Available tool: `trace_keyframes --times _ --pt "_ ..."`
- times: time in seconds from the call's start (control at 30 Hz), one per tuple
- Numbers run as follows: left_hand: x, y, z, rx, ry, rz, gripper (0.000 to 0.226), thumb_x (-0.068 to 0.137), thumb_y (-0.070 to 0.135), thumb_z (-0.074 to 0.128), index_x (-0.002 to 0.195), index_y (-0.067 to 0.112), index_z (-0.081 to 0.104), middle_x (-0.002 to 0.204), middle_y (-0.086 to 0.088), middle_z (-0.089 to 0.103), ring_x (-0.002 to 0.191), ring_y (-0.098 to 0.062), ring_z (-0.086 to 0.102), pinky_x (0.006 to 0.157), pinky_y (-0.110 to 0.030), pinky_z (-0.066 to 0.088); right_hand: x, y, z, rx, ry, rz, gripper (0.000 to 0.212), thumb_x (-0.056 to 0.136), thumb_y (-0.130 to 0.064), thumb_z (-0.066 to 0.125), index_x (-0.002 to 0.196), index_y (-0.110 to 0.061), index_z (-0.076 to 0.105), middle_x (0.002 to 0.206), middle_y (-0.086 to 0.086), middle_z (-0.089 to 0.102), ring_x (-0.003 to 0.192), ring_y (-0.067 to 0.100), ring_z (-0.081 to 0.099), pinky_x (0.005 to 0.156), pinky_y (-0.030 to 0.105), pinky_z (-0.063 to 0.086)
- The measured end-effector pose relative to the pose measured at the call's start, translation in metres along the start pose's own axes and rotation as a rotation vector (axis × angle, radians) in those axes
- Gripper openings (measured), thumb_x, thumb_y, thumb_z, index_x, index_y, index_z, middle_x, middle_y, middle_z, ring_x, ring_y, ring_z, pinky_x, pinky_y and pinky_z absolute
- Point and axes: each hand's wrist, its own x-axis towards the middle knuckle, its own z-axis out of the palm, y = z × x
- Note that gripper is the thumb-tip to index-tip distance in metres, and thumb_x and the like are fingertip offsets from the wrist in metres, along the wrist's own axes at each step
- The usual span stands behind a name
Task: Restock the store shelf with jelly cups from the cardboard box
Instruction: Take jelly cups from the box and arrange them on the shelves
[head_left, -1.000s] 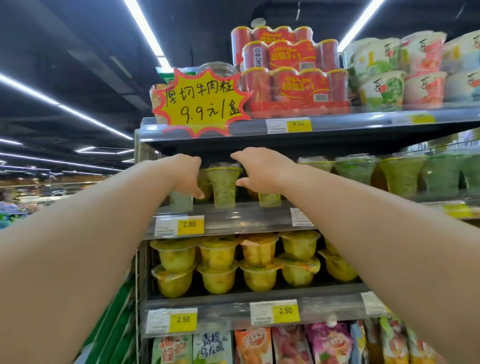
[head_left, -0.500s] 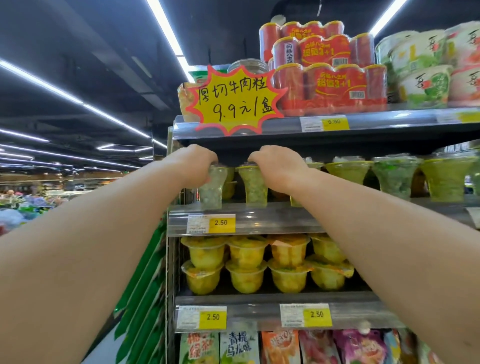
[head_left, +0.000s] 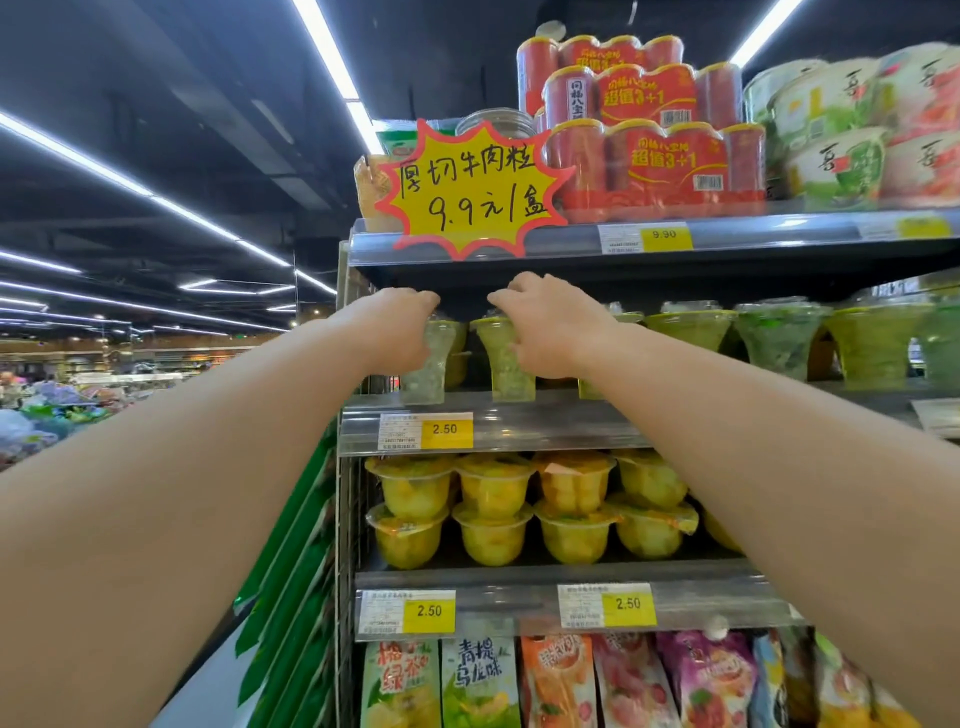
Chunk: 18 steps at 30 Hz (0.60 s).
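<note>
Both arms are up at the green-cup shelf, and compared with a second ago the hands have climbed from the cups' waists to their lids. The left hand curls over the top of a pale clear-green jelly cup, which now stands nearer the front lip, its base on the deck. The right hand wraps the rim of a yellow-green jelly cup just beside it, also seated upright. Fingers are bent around both cups, not flat and not fully closed. That reads as placement nearly finished: two cups fronted, release likely next. The cardboard box is out of view.
</note>
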Motion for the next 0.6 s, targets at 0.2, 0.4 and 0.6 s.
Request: trace_keyframes --times 0.2,0.4,0.6 --pt "-0.057 0.011 0.051 -0.163 0.471 0.089 0.044 0.083 0.013 0.059 0.125 0.008 0.047 0.124 -0.014 0.045 0.115 -0.031 0.041 0.098 -0.041 0.043 -0.048 -0.031 0.019 0.127 0.483 -0.191 0.032 0.084 -0.019 0.060 0.114 -0.010 0.061 0.105 0.009 0.060 0.097 0.027 0.054 0.083 0.040 0.050" --pt "-0.120 0.013 0.139 -0.218 0.480 -0.041 0.022 0.077 0.027 0.061 0.087 0.010 0.052 0.083 -0.006 0.053 0.072 -0.028 0.054 0.061 -0.036 0.048 -0.109 -0.069 0.079 0.385 0.402 -0.099 0.017 0.085 -0.023 0.047 0.089 -0.015 0.061 0.077 0.000 0.059 0.053 0.019 0.056 0.039 0.034 0.046" --pt "-0.119 0.011 0.161 -0.315 0.244 -0.225 0.057 0.084 0.040 0.059 0.134 0.019 0.042 0.131 -0.011 0.044 0.107 -0.033 0.054 0.085 -0.042 0.051 -0.118 -0.075 0.111 0.306 0.150 0.200 0.041 0.092 -0.033 0.050 0.125 -0.008 0.049 0.121 0.010 0.049 0.090 0.029 0.060 0.072 0.034 0.049"
